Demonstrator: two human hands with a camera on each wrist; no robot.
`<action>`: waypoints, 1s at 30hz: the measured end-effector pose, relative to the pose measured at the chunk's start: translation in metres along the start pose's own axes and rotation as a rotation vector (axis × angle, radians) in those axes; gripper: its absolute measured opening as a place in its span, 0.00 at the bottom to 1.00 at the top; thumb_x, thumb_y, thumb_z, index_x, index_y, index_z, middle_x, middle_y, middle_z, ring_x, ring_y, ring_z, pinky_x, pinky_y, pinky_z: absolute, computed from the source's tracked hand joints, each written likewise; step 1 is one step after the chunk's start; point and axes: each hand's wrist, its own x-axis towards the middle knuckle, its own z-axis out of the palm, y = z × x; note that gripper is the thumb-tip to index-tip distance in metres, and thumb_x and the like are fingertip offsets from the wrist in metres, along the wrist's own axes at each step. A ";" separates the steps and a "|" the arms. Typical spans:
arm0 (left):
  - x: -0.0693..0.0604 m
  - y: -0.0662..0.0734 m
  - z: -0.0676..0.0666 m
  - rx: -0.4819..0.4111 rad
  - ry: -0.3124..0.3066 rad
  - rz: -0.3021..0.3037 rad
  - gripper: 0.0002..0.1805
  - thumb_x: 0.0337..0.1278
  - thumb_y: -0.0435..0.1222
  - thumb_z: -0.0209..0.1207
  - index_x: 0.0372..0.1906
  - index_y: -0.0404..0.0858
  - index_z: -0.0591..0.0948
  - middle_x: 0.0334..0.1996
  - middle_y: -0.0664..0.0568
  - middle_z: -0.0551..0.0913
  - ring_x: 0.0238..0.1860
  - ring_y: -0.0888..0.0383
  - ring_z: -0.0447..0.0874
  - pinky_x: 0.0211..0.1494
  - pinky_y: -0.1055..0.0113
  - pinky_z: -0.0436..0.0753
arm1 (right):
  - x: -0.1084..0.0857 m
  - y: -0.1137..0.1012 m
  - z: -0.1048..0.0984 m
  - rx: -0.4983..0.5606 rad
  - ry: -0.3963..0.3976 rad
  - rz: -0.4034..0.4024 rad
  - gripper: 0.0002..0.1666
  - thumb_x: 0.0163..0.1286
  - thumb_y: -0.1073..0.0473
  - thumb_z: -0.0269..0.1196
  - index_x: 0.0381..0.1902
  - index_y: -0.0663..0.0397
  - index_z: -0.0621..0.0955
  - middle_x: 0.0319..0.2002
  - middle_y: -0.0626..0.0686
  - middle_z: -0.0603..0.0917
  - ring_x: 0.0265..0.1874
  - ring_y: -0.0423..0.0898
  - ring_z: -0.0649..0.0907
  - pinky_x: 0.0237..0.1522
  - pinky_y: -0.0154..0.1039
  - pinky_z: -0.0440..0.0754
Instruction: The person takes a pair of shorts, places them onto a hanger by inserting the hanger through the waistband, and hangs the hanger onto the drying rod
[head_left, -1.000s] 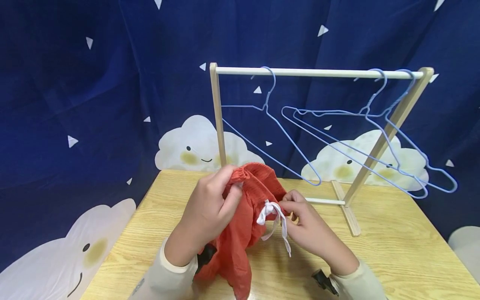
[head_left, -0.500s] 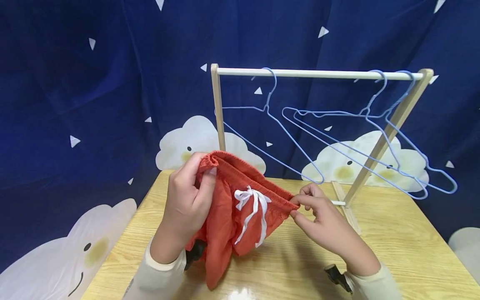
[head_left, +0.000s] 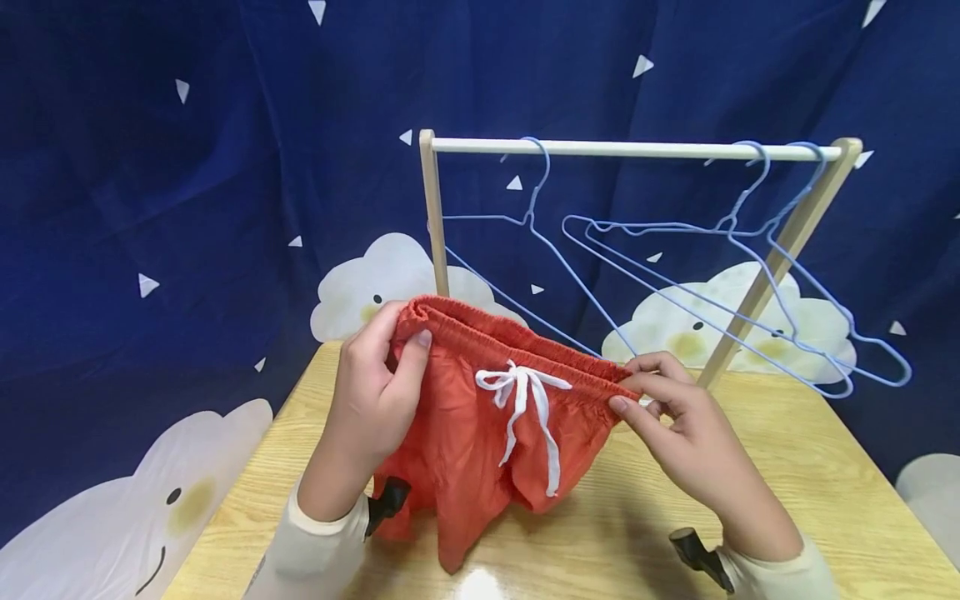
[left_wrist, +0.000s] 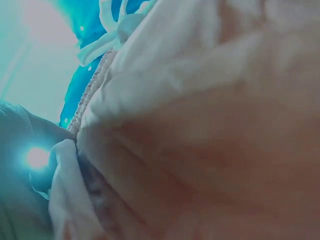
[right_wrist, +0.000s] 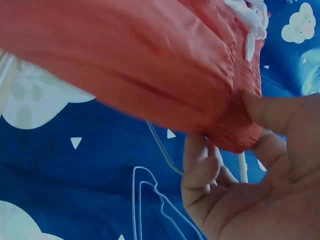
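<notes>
A pair of red shorts (head_left: 480, 433) with an elastic waistband and a white drawstring bow (head_left: 517, 379) hangs between my two hands above the table. My left hand (head_left: 371, 392) pinches the left end of the waistband, thumb in front. At the other end, my right hand (head_left: 686, 425) grips the waistband between thumb and fingers. The right wrist view shows this grip close up, with the right hand (right_wrist: 270, 150) on the gathered edge of the shorts (right_wrist: 165, 65). Pale-looking cloth of the shorts (left_wrist: 200, 140) fills most of the left wrist view.
Behind the shorts stands a wooden rack (head_left: 630, 149). One blue wire hanger (head_left: 566, 262) hangs at its left, partly hidden by the shorts. Two more blue hangers (head_left: 675, 287) hang at the right. The wooden table (head_left: 810, 500) lies below, before a dark blue curtain (head_left: 150, 167).
My hands have moved apart, stretching the waistband wider. The right hand has gone right and slightly up, the left hand left. The bow now faces forward, and the shorts hang more spread.
</notes>
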 end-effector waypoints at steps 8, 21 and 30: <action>0.003 -0.006 -0.001 -0.083 -0.017 -0.056 0.10 0.76 0.28 0.53 0.54 0.33 0.79 0.39 0.48 0.85 0.37 0.53 0.83 0.38 0.67 0.84 | -0.001 0.001 -0.012 0.229 0.132 0.035 0.09 0.76 0.75 0.64 0.50 0.67 0.88 0.53 0.52 0.82 0.51 0.44 0.83 0.45 0.29 0.89; 0.007 -0.010 -0.002 -0.061 -0.025 -0.031 0.09 0.75 0.26 0.53 0.51 0.31 0.82 0.42 0.46 0.84 0.43 0.54 0.81 0.45 0.68 0.80 | -0.004 -0.003 -0.021 0.538 0.177 -0.027 0.07 0.78 0.78 0.59 0.47 0.74 0.83 0.46 0.55 0.87 0.39 0.42 0.87 0.42 0.30 0.88; 0.011 -0.012 -0.003 0.064 -0.171 0.050 0.30 0.78 0.24 0.54 0.77 0.50 0.74 0.57 0.52 0.88 0.54 0.57 0.88 0.62 0.60 0.86 | -0.006 -0.006 -0.024 0.594 0.280 -0.062 0.07 0.72 0.83 0.60 0.46 0.82 0.81 0.43 0.58 0.87 0.37 0.46 0.85 0.35 0.30 0.85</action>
